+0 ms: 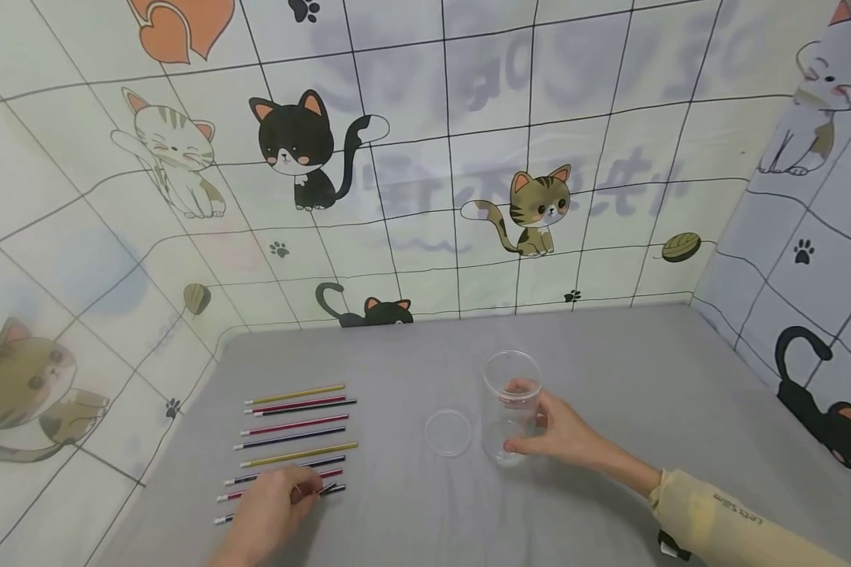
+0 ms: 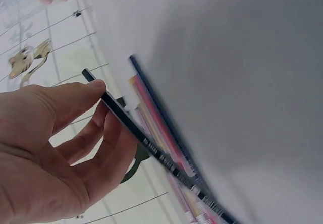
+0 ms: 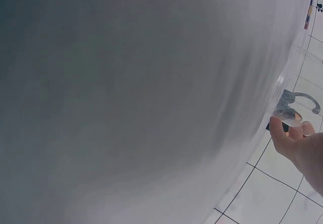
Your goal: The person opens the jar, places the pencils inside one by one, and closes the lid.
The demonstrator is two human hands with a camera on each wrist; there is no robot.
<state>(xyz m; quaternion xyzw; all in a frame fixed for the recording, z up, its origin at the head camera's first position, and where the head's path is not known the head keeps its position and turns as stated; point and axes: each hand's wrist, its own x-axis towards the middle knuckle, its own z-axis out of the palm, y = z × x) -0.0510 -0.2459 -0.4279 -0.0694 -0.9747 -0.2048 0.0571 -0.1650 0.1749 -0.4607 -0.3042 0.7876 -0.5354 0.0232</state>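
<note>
Pinched between the thumb and fingers of my left hand [image 1: 273, 504] is a dark pencil [image 2: 151, 146], tilted over the row of pencils in the left wrist view. Its lower end runs out of that view. Beneath and beyond this hand, several pencils [image 1: 294, 439] in yellow, red and dark colours lie side by side on the grey table, white ends to the left. My right hand [image 1: 556, 429] grips a clear, open-topped jar [image 1: 499, 413] standing upright, thumb low on its side and fingers behind it. In the right wrist view, fingers [image 3: 285, 138] show at the far right edge.
A clear round lid [image 1: 448, 433] lies flat just left of the jar. The grey table [image 1: 411, 512] meets cat-patterned cloth walls [image 1: 425, 157] at the back and both sides. A small black object [image 1: 672, 545] sits beside the right sleeve.
</note>
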